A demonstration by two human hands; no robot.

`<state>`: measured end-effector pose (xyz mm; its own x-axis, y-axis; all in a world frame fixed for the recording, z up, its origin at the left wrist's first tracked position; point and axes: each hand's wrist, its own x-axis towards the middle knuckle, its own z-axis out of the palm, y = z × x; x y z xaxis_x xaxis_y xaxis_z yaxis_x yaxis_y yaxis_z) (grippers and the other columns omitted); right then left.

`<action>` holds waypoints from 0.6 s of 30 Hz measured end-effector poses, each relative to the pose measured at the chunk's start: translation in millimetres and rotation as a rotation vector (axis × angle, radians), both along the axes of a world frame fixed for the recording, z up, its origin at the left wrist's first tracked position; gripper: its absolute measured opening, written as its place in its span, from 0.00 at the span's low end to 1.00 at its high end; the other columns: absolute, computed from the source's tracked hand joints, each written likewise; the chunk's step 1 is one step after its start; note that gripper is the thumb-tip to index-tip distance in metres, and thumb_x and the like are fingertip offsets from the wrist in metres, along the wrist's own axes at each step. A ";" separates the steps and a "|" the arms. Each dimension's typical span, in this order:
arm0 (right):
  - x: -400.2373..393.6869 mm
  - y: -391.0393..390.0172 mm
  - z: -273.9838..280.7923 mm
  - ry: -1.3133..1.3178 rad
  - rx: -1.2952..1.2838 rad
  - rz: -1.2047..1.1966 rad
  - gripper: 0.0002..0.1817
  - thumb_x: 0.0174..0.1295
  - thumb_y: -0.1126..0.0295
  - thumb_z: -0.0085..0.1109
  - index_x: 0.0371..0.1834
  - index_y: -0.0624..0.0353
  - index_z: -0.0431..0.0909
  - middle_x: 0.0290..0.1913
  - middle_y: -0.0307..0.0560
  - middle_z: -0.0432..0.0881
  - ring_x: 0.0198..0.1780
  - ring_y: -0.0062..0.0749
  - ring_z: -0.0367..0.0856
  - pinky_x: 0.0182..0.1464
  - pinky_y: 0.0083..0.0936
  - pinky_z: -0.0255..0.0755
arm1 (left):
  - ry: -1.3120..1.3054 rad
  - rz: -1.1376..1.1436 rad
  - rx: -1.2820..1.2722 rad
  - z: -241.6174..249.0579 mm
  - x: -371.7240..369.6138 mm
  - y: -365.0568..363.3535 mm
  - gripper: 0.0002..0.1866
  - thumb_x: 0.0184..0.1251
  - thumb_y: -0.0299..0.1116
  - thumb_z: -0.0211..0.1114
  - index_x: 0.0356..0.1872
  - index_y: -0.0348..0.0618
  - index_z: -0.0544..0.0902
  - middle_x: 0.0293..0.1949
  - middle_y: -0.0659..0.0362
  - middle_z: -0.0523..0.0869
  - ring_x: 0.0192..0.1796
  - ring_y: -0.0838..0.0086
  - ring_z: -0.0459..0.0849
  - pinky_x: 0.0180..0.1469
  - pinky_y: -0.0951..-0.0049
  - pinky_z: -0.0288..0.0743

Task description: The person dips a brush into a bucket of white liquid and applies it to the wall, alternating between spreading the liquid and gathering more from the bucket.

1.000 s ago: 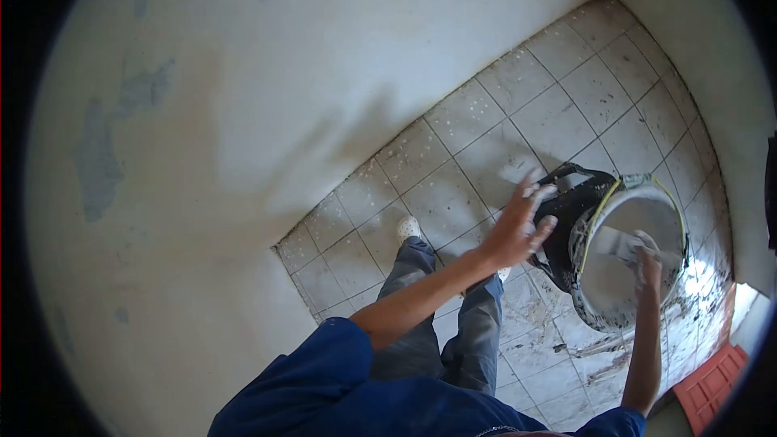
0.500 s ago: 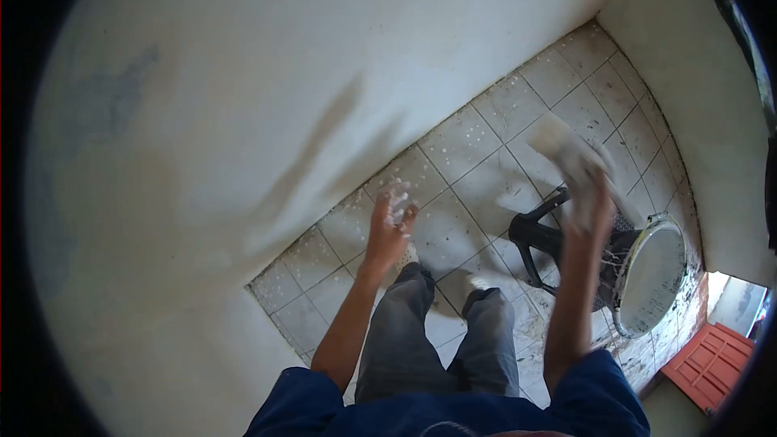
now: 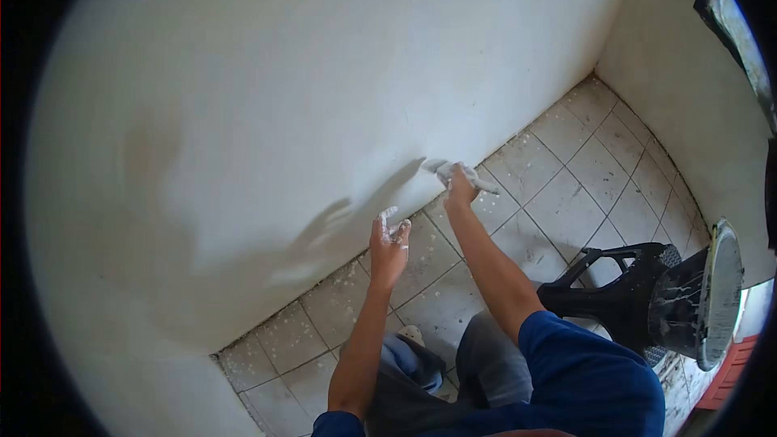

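My right hand [image 3: 460, 185] grips a white-coated wide paintbrush [image 3: 438, 167], its handle end sticking out to the right. The brush's broad end is at the pale wall [image 3: 340, 97], low down near the floor line; whether it presses on the surface is hard to tell. My left hand [image 3: 390, 244] is raised in front of the wall, left of the brush. White material smears its fingers, which are loosely bent and apart, with nothing between them.
A dark bucket [image 3: 678, 307] with a whitish rim and inside rests on a black plastic stool [image 3: 603, 298] at right. White spots dot the floor tiles [image 3: 558, 166]. A second wall [image 3: 672, 89] meets the first at the far corner. A red panel [image 3: 728, 374] shows at lower right.
My right hand has swung left from near the bucket, bringing the paintbrush to the wall. The left hand stays raised, slightly lower in view. The bucket and stool appear farther right as the view shifted.
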<state>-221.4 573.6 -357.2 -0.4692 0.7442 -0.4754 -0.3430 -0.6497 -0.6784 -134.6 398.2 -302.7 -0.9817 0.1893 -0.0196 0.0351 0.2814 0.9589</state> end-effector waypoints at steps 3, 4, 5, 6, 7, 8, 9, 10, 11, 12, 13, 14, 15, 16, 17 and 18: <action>-35.5 46.4 -5.2 0.106 0.368 0.231 0.17 0.59 0.70 0.52 0.50 0.64 0.66 0.48 0.46 0.72 0.49 0.33 0.72 0.52 0.28 0.67 | 0.175 -0.032 -0.080 -37.5 10.3 -10.1 0.21 0.59 0.31 0.59 0.52 0.35 0.68 0.47 0.48 0.73 0.46 0.64 0.77 0.47 0.68 0.71; -33.5 30.6 72.5 0.265 0.216 0.049 0.15 0.58 0.72 0.54 0.48 0.65 0.67 0.44 0.47 0.71 0.45 0.33 0.73 0.47 0.29 0.72 | 0.232 -0.076 -0.144 -38.9 13.1 -11.5 0.20 0.59 0.30 0.59 0.52 0.34 0.68 0.47 0.48 0.73 0.47 0.62 0.77 0.48 0.67 0.71; -36.3 33.9 124.5 0.538 0.232 0.075 0.13 0.59 0.69 0.54 0.45 0.63 0.69 0.43 0.46 0.73 0.46 0.31 0.73 0.45 0.29 0.73 | 0.289 -0.112 -0.207 -39.0 17.2 -11.2 0.20 0.59 0.30 0.59 0.51 0.34 0.68 0.46 0.47 0.73 0.48 0.61 0.76 0.48 0.67 0.71; -28.8 33.8 175.1 0.665 0.258 0.086 0.13 0.60 0.70 0.54 0.45 0.63 0.70 0.43 0.46 0.74 0.44 0.31 0.74 0.46 0.29 0.74 | 0.315 -0.140 -0.211 -37.6 21.4 -12.6 0.20 0.58 0.30 0.60 0.52 0.35 0.68 0.47 0.47 0.73 0.47 0.61 0.77 0.49 0.67 0.70; -14.9 26.0 226.1 0.780 0.274 0.071 0.12 0.60 0.70 0.53 0.44 0.64 0.71 0.43 0.46 0.75 0.42 0.31 0.76 0.46 0.29 0.74 | 0.354 -0.169 -0.215 -31.9 18.6 -10.9 0.21 0.58 0.30 0.60 0.52 0.36 0.69 0.48 0.47 0.73 0.47 0.60 0.77 0.49 0.67 0.70; -2.1 19.5 260.3 0.967 0.419 0.066 0.13 0.59 0.68 0.54 0.43 0.64 0.72 0.42 0.45 0.75 0.43 0.32 0.76 0.41 0.27 0.73 | 0.388 -0.198 -0.220 -27.0 18.7 -10.3 0.21 0.58 0.31 0.60 0.52 0.36 0.69 0.48 0.47 0.73 0.46 0.60 0.77 0.49 0.66 0.70; 21.6 13.3 284.5 0.891 0.456 0.130 0.15 0.59 0.66 0.55 0.45 0.62 0.71 0.42 0.43 0.74 0.46 0.31 0.74 0.40 0.27 0.69 | 0.371 -0.199 -0.232 -23.3 21.7 -11.9 0.21 0.58 0.31 0.60 0.52 0.37 0.69 0.48 0.47 0.73 0.47 0.59 0.77 0.49 0.66 0.70; -23.5 36.4 291.5 1.092 0.447 0.081 0.18 0.58 0.66 0.56 0.49 0.63 0.69 0.48 0.53 0.73 0.46 0.39 0.76 0.53 0.35 0.71 | 0.356 -0.194 -0.241 -18.5 24.5 -12.7 0.21 0.58 0.31 0.60 0.52 0.37 0.69 0.48 0.47 0.73 0.47 0.59 0.77 0.48 0.66 0.70; -33.6 35.8 269.6 0.927 0.545 0.100 0.18 0.58 0.66 0.56 0.49 0.63 0.69 0.48 0.49 0.73 0.47 0.36 0.74 0.49 0.32 0.69 | 0.333 -0.194 -0.255 -14.8 29.1 -14.9 0.21 0.58 0.31 0.61 0.51 0.37 0.69 0.48 0.47 0.73 0.48 0.59 0.76 0.48 0.65 0.71; -43.8 30.7 244.7 0.760 0.634 0.116 0.18 0.58 0.65 0.55 0.49 0.62 0.69 0.47 0.46 0.73 0.48 0.33 0.73 0.45 0.30 0.68 | 0.362 -0.191 -0.297 -10.9 32.5 -17.4 0.21 0.58 0.31 0.61 0.52 0.37 0.69 0.48 0.48 0.74 0.48 0.59 0.77 0.47 0.66 0.71; -52.7 22.4 210.1 0.652 0.631 0.120 0.17 0.60 0.65 0.51 0.50 0.62 0.69 0.49 0.47 0.72 0.51 0.32 0.71 0.49 0.31 0.62 | 0.396 -0.187 -0.340 -4.9 32.1 -19.2 0.21 0.58 0.31 0.61 0.52 0.37 0.69 0.48 0.48 0.74 0.48 0.59 0.77 0.46 0.67 0.72; -60.7 11.0 154.7 0.541 0.606 0.122 0.17 0.62 0.64 0.47 0.50 0.62 0.69 0.50 0.47 0.72 0.53 0.32 0.69 0.53 0.31 0.56 | 0.426 -0.182 -0.379 -0.7 33.6 -20.2 0.21 0.58 0.31 0.61 0.52 0.38 0.69 0.48 0.49 0.74 0.48 0.60 0.77 0.45 0.67 0.73; -65.4 -1.0 94.9 0.432 0.576 0.132 0.17 0.63 0.64 0.42 0.51 0.62 0.69 0.52 0.48 0.72 0.55 0.31 0.67 0.57 0.32 0.50 | 0.364 -0.159 -0.328 3.3 34.7 -21.9 0.21 0.58 0.32 0.61 0.52 0.37 0.69 0.48 0.48 0.74 0.48 0.59 0.77 0.45 0.66 0.73; -53.4 -14.5 40.4 0.333 0.515 0.142 0.18 0.65 0.64 0.38 0.51 0.62 0.69 0.54 0.49 0.71 0.58 0.31 0.65 0.61 0.32 0.44 | 0.308 -0.139 -0.275 7.8 33.9 -22.0 0.21 0.58 0.33 0.61 0.51 0.37 0.69 0.48 0.47 0.74 0.48 0.59 0.77 0.45 0.66 0.72; -20.2 -26.7 -9.1 0.269 0.283 0.172 0.15 0.62 0.69 0.47 0.50 0.64 0.69 0.50 0.47 0.73 0.51 0.28 0.72 0.55 0.31 0.65 | 0.248 -0.120 -0.222 9.9 33.8 -22.0 0.21 0.58 0.34 0.60 0.51 0.37 0.70 0.48 0.46 0.73 0.47 0.58 0.77 0.45 0.65 0.72; -9.9 -26.4 -78.1 -0.040 0.296 0.128 0.15 0.55 0.74 0.56 0.46 0.64 0.71 0.41 0.45 0.76 0.41 0.27 0.77 0.39 0.23 0.74 | 0.209 -0.114 -0.140 11.7 30.5 -22.6 0.21 0.59 0.36 0.60 0.51 0.37 0.70 0.47 0.46 0.74 0.45 0.59 0.79 0.43 0.64 0.73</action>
